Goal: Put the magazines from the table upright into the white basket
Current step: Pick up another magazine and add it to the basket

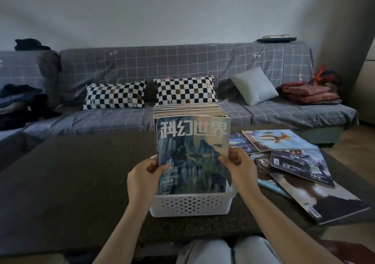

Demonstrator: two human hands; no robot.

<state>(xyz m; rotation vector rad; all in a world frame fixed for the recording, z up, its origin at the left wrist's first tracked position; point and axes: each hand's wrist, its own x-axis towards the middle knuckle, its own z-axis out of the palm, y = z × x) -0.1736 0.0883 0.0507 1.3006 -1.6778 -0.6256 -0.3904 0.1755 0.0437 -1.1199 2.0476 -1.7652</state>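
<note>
Bare forearms, no sleeves; light grey trousers [223,249].

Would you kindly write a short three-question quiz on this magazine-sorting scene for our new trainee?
1. True or false: both the left hand and the right hand grip the front magazine by its side edges.
2. Where do the loose magazines still to be sorted lie? A) on the sofa B) on the table to the right of the white basket C) on the floor
3. Fill in: the two cushions behind the basket carry a black and white ______ pattern.

Key: 1 true; 2 B; 3 checkered.
</note>
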